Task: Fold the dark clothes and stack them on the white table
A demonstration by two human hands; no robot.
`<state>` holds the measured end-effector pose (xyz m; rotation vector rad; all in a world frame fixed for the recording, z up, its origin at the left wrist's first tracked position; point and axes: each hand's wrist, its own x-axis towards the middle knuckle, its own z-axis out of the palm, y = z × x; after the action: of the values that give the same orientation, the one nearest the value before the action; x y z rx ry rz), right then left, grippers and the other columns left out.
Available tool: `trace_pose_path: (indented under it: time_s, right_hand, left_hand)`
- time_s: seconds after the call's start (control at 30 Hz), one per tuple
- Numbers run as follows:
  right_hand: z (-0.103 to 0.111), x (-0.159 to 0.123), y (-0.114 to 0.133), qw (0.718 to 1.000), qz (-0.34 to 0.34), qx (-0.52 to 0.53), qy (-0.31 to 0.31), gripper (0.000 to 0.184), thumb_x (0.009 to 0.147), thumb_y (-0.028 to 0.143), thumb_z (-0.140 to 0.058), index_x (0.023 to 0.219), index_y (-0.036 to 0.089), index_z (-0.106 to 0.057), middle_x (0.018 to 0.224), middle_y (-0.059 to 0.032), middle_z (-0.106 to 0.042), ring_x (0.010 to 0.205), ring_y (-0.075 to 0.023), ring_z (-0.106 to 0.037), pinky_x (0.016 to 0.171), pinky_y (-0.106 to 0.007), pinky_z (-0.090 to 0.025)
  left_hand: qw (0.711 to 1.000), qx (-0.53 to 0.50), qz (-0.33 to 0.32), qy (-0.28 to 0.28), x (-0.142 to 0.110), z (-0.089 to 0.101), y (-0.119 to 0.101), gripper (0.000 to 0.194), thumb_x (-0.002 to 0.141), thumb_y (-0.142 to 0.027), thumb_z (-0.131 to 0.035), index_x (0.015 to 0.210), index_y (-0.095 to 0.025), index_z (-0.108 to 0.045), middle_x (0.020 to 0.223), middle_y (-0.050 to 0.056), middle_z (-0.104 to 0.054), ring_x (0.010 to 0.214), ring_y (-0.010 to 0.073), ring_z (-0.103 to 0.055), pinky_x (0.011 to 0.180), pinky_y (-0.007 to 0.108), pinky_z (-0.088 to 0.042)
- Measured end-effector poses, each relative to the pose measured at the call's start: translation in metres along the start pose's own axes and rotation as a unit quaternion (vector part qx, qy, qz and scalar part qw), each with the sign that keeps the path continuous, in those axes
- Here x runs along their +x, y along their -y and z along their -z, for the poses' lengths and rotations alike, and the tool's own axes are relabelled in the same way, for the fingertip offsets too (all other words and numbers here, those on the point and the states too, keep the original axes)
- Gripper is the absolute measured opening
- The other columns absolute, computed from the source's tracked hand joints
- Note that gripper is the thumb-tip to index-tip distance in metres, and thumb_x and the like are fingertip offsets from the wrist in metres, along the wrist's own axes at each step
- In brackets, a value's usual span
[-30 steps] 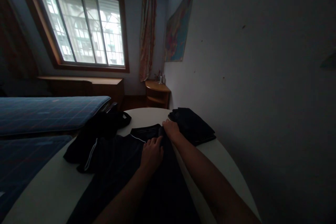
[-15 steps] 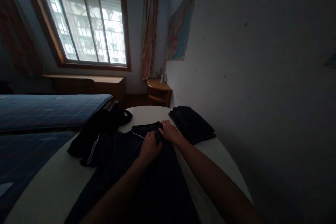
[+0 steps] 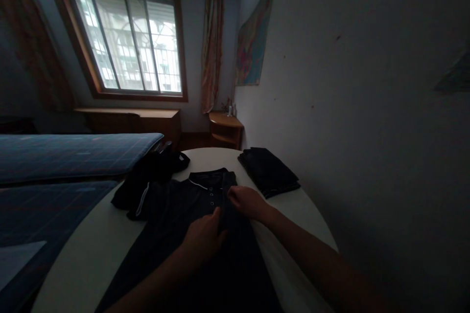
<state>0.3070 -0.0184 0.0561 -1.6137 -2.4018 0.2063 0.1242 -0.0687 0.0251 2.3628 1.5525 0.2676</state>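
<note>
A dark polo shirt (image 3: 183,210) with white piping and a buttoned placket lies flat on a round white table (image 3: 88,259). My left hand (image 3: 204,237) rests closed on the shirt's front below the buttons, pinching the fabric. My right hand (image 3: 246,202) is closed on the shirt's right edge just below the collar. Both forearms reach in from the bottom of the view.
A folded dark garment (image 3: 267,170) lies on the table's far right. More dark clothing (image 3: 157,168) is heaped at the far left edge. Blue checked beds (image 3: 69,154) stand to the left, a wall close on the right, a window (image 3: 128,46) and wooden corner shelf (image 3: 224,127) beyond.
Both hands have slid toward me, from the collar down along the shirt's front. The buttoned placket and collar now show. The view has shifted slightly.
</note>
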Motion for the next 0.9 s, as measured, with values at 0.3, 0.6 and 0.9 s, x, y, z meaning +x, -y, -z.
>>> trace_pose_path:
  time_s: [0.3,0.6,0.9]
  right_hand:
    - [0.024,-0.113,0.033,0.987,-0.008,-0.008,0.159,0.036,0.084,0.055,-0.06,0.082,0.021,-0.072,0.079,-0.0061,-0.073,0.07,-0.0204,-0.066,0.058,-0.026,-0.035]
    - [0.041,-0.147,0.066,0.967,-0.02,0.132,0.217,0.025,0.089,0.038,-0.055,0.1,0.019,-0.066,0.084,-0.0026,-0.069,0.068,-0.0127,-0.058,0.053,-0.021,-0.032]
    - [0.043,-0.135,0.069,0.904,0.002,0.201,0.377,0.035,0.086,0.031,-0.064,0.119,0.02,-0.066,0.087,-0.003,-0.071,0.068,-0.0126,-0.064,0.054,-0.018,-0.04]
  left_hand:
    - [0.986,-0.123,-0.063,-0.094,0.006,-0.02,0.013,0.02,0.088,-0.017,-0.055,0.103,-0.024,-0.064,0.103,0.002,-0.071,0.094,0.0186,-0.066,0.083,0.028,-0.046]
    - [0.969,-0.155,-0.068,-0.181,0.011,-0.021,0.018,0.021,0.091,-0.016,-0.05,0.107,-0.022,-0.063,0.109,0.003,-0.069,0.099,0.0182,-0.065,0.089,0.029,-0.047]
    - [0.981,-0.065,-0.049,-0.174,0.008,-0.021,0.025,0.016,0.089,-0.02,-0.055,0.1,-0.022,-0.066,0.091,0.002,-0.071,0.093,0.0219,-0.061,0.083,0.033,-0.043]
